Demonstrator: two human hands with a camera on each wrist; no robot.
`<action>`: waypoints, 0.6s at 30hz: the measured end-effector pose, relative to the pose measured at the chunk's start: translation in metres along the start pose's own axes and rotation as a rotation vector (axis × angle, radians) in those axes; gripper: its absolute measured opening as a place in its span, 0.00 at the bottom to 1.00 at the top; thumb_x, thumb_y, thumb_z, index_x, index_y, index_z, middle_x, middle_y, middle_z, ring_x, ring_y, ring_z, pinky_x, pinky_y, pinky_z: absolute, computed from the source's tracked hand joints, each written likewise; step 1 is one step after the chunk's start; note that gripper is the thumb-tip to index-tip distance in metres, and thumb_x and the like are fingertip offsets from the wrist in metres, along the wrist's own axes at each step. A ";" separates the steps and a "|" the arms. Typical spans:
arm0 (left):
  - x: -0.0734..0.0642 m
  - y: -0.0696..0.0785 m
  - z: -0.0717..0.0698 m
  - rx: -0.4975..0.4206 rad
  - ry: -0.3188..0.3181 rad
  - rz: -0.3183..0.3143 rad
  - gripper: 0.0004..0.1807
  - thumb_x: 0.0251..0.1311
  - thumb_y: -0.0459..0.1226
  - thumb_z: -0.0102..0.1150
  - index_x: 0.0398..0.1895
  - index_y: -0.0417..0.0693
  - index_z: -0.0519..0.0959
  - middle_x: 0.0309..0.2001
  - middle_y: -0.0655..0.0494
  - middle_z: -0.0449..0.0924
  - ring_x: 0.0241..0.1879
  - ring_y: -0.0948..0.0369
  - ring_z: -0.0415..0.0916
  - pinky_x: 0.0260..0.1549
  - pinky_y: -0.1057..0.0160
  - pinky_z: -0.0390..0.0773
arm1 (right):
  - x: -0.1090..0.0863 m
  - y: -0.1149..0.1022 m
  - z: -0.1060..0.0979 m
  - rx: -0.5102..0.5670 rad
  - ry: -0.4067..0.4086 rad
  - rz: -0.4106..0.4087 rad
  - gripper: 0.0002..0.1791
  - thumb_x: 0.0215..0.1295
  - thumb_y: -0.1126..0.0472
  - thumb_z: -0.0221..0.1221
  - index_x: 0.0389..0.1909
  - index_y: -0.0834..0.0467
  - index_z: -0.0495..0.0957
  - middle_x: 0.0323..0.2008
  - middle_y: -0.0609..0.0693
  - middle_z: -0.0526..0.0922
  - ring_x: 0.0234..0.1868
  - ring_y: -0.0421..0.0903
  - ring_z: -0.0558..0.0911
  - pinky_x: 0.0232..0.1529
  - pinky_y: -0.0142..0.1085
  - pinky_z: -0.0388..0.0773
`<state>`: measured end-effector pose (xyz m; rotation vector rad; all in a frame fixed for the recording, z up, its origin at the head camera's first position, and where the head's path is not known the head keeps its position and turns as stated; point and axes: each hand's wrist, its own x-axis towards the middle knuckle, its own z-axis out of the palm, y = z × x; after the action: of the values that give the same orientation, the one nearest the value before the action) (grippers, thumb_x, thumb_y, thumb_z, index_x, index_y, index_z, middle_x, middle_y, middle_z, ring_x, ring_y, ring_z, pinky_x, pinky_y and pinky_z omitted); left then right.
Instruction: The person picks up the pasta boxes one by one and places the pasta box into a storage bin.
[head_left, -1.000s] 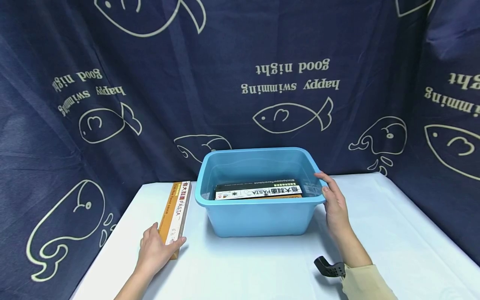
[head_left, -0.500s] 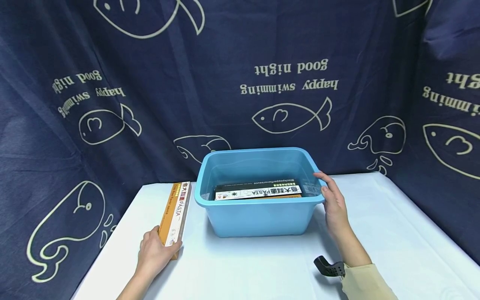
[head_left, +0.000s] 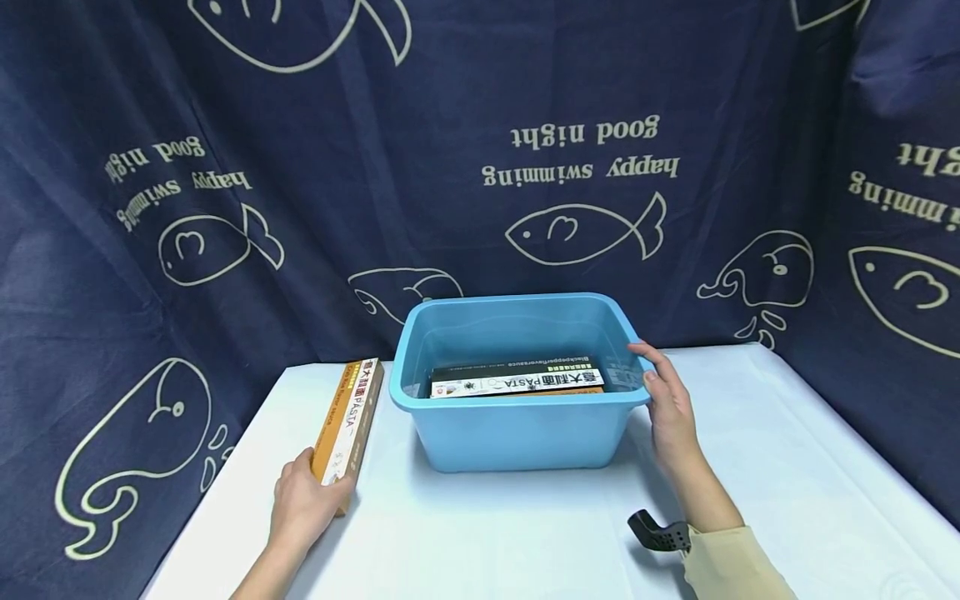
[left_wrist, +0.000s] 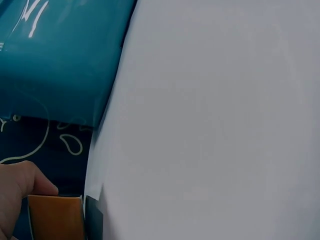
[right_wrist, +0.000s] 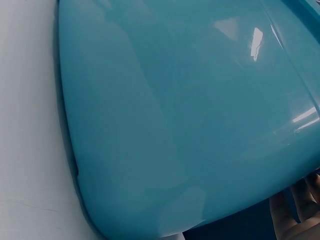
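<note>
My left hand (head_left: 302, 504) grips the near end of a long orange and white pasta box (head_left: 347, 421), thumb on its right side and fingers on its left. The box points away from me, left of a blue plastic bin (head_left: 517, 437), and its dark right side now shows more. In the left wrist view the box's orange end (left_wrist: 56, 217) sits beside the fingers. My right hand (head_left: 672, 417) holds the bin's right rim. In the right wrist view the bin's blue wall (right_wrist: 175, 110) fills most of the picture, with fingertips at lower right.
Inside the bin lie pasta boxes (head_left: 517, 383), one black and white, with an orange edge in front. The bin stands on a white-covered table (head_left: 480, 533). A dark blue curtain (head_left: 450, 200) with fish drawings hangs behind and at the sides. A black strap-like piece (head_left: 660, 533) sits at the right wrist.
The left thumb has closed in on the pasta box. The box has shifted slightly left and tipped, showing more of its right side. The right hand and bin have stayed put.
</note>
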<state>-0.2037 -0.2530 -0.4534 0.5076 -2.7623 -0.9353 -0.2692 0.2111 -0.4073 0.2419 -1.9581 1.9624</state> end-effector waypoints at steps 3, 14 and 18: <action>0.001 0.000 -0.002 -0.016 0.005 -0.018 0.48 0.52 0.44 0.62 0.72 0.26 0.56 0.55 0.29 0.69 0.53 0.39 0.69 0.49 0.41 0.71 | 0.000 0.000 0.000 0.007 0.001 0.003 0.25 0.76 0.55 0.41 0.69 0.55 0.67 0.77 0.50 0.57 0.78 0.54 0.54 0.74 0.67 0.44; 0.001 0.003 -0.008 -0.056 0.035 -0.035 0.46 0.52 0.44 0.63 0.72 0.30 0.58 0.57 0.31 0.70 0.52 0.42 0.71 0.47 0.49 0.71 | 0.000 0.000 -0.001 0.015 0.003 0.004 0.25 0.76 0.55 0.41 0.70 0.55 0.67 0.77 0.50 0.57 0.77 0.52 0.55 0.74 0.67 0.44; 0.000 0.006 -0.011 -0.061 0.034 -0.028 0.46 0.52 0.44 0.63 0.73 0.31 0.59 0.58 0.31 0.70 0.52 0.42 0.71 0.47 0.49 0.71 | 0.000 0.001 -0.001 0.021 0.001 0.000 0.25 0.76 0.55 0.41 0.70 0.55 0.67 0.77 0.50 0.57 0.77 0.51 0.55 0.73 0.67 0.45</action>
<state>-0.2018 -0.2548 -0.4408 0.5489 -2.6937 -1.0044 -0.2698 0.2120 -0.4080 0.2459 -1.9383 1.9835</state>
